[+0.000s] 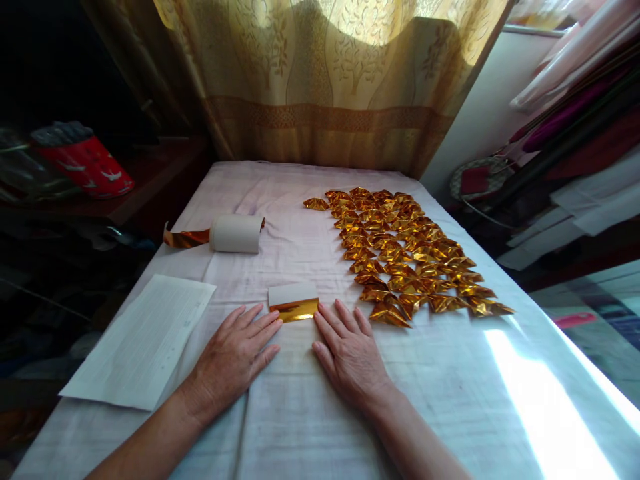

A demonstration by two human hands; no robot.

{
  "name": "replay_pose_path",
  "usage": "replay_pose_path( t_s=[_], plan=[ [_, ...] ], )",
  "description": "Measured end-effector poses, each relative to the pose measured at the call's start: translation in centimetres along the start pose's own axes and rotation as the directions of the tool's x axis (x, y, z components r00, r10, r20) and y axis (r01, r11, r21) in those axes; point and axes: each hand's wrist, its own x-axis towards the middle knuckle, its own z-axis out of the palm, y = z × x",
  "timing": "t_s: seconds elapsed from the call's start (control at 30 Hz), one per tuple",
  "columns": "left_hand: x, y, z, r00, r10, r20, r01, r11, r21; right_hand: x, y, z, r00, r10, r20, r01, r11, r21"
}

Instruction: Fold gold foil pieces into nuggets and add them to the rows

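Observation:
A small sheet of gold foil paper (pixel 294 309) lies on the cloth-covered table, its near part folded up gold side out and its far strip showing white. My left hand (pixel 240 347) rests flat with fingers stretched, fingertips touching the sheet's left edge. On the other side, my right hand (pixel 350 353) lies flat too, its fingertips at the sheet's right end. Neither hand grasps anything. Rows of folded gold paper ingots (pixel 405 257) cover the cloth beyond my right hand. A roll of the foil paper (pixel 235 233), white outside, lies at the back left with a loose gold end.
A printed white paper sheet (pixel 143 340) lies at the table's left edge. Left of the table, a red cup (pixel 93 167) stands on a dark cabinet (pixel 145 193). A gold curtain (pixel 320 87) hangs behind the table (pixel 300 427). Hanging clothes (pixel 585 140) are at the right.

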Motion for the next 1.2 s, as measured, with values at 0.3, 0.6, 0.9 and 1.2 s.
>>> replay_pose_path(
  t_s=[0.3, 0.6, 0.9, 1.2],
  plan=[
    [-0.7, -0.8, -0.3, 1.000, -0.011, -0.001, 0.011, 1.000, -0.003, 0.0, 0.0, 0.3, 0.999, 0.011, -0.047, -0.011, 1.000, 0.003],
    [0.4, 1.8, 0.1, 0.991, -0.082, -0.105, 0.081, 0.997, -0.019, 0.0, -0.2, 0.5, 0.972, -0.085, -0.218, 0.079, 0.996, -0.037],
    [1.0, 2.5, 1.1, 0.997, -0.045, -0.063, 0.043, 0.999, -0.025, 1.7, -1.4, 0.1, 0.977, -0.187, 0.104, 0.181, 0.981, 0.068],
    [0.8, 2.4, 0.8, 0.996, -0.010, -0.092, 0.011, 1.000, 0.000, 0.7, 0.1, 0.1, 0.992, -0.013, 0.125, 0.011, 1.000, 0.014]
  ],
)
